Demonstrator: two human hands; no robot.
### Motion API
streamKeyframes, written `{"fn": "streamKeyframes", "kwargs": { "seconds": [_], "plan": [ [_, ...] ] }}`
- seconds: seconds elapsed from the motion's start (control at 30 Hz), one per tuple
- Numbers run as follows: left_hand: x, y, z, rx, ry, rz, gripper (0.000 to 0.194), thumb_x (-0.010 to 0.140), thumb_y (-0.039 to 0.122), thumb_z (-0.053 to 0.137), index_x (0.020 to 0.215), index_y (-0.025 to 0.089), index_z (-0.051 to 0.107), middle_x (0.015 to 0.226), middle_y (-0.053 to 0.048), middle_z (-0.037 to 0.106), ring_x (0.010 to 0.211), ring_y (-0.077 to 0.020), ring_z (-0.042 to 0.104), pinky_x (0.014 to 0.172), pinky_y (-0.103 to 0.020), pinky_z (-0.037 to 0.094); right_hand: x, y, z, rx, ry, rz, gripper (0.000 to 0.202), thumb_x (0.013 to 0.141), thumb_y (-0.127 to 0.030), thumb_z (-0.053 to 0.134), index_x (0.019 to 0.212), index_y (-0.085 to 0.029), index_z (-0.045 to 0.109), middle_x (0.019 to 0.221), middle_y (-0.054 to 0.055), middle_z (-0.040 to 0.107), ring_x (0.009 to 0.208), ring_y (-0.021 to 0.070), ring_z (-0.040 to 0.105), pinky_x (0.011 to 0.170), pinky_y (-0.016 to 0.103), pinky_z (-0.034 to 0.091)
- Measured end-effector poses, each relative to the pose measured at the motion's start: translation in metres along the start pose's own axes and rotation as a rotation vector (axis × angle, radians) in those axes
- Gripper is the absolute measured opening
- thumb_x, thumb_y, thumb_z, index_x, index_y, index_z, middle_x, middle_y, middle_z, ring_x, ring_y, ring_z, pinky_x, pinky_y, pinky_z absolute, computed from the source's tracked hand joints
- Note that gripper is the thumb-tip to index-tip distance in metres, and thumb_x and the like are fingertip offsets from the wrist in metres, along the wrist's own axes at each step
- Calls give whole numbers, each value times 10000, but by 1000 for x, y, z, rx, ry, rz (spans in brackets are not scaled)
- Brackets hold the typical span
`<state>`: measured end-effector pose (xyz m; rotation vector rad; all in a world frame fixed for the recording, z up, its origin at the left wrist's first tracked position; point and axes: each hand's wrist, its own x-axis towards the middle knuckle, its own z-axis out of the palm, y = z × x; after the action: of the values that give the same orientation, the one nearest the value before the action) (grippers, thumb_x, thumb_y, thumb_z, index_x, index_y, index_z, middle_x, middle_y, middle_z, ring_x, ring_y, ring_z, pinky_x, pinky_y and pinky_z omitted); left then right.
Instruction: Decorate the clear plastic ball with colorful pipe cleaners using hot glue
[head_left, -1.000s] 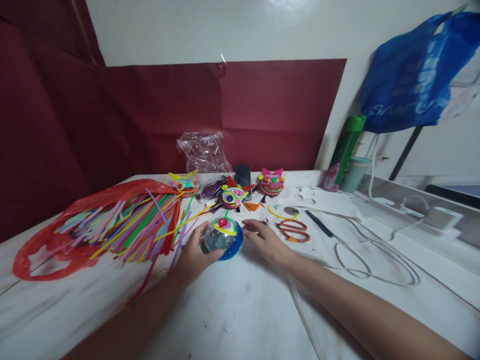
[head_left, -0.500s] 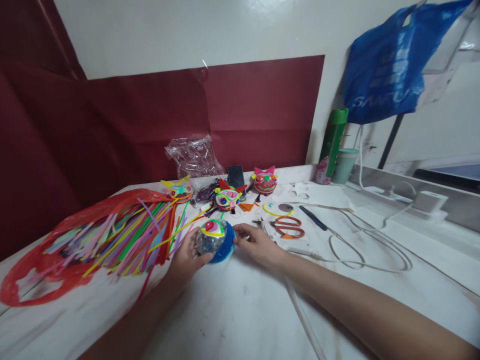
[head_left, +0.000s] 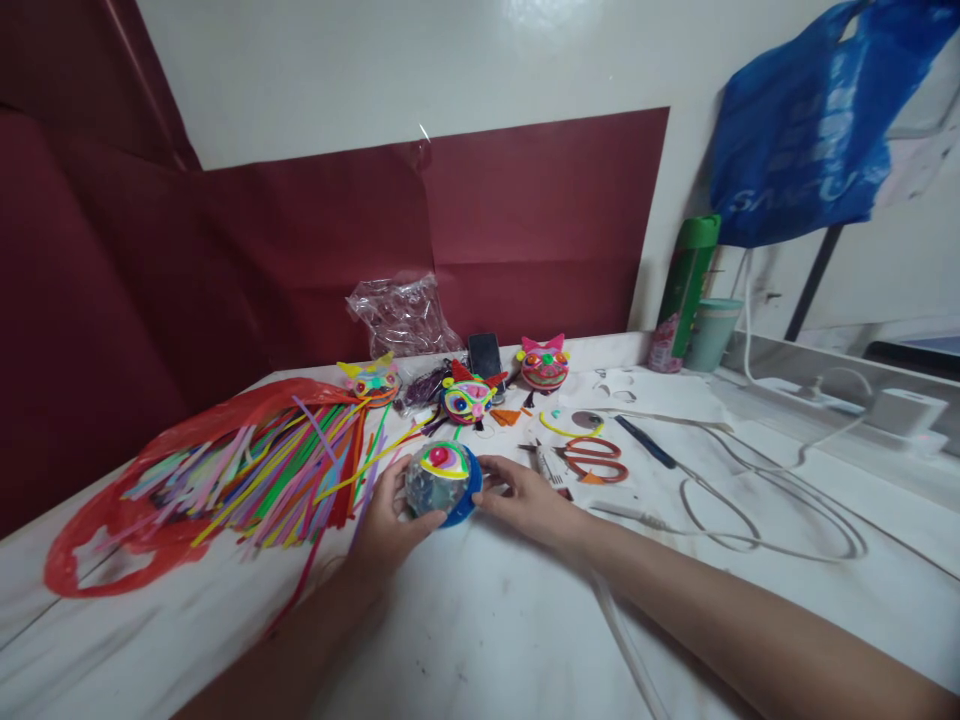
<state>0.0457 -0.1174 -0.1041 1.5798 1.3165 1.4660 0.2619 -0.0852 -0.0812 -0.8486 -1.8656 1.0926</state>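
Observation:
A clear plastic ball (head_left: 433,492) sits between my hands over the white table. A red, yellow, white and purple eye shape is on its upper side, and blue pipe cleaner covers its right part. My left hand (head_left: 394,515) is wrapped round the ball's left side, thumb at its lower front. The fingers of my right hand (head_left: 517,492) are bent against the blue right edge, gripping it. Just behind the ball stands a decorated lion-head ball (head_left: 469,400) with red horns. Orange-handled scissors (head_left: 596,460) lie right of my right hand.
Many coloured pipe cleaners (head_left: 277,475) spread over a red plastic bag (head_left: 79,540) at left. A pink head (head_left: 544,365) and a yellow-eared head (head_left: 371,380) stand behind. A blue-handled tool (head_left: 645,442) and white cables (head_left: 757,540) lie at right, near a green spray can (head_left: 684,295) and cup (head_left: 712,335).
The view has shifted slightly, so most things appear a little further right. The ball is turned a little, with less of its blue part showing. Both hands stay on it.

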Motion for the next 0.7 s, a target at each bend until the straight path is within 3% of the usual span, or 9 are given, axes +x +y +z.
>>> {"fn": "streamKeyframes", "kwargs": {
  "seconds": [0.47,0.7],
  "plan": [
    [-9,15,-2,345,26,242,794,621,284,752,1329,186,408,1368,-161,475,1276,-346,457,1047,-490,401,-1,3,1,47,-65,12,635,710,-458,723,1233,-135,566,1154,117,655,1045,256,594,920,406,475],
    [-15,26,4,498,92,400,740,593,258,757,1262,204,445,1266,-139,502,1230,-330,482,1060,-485,381,1,5,7,269,-101,46,696,648,-572,750,1184,-161,581,1175,112,660,1059,269,614,953,422,466]
  ]
}}
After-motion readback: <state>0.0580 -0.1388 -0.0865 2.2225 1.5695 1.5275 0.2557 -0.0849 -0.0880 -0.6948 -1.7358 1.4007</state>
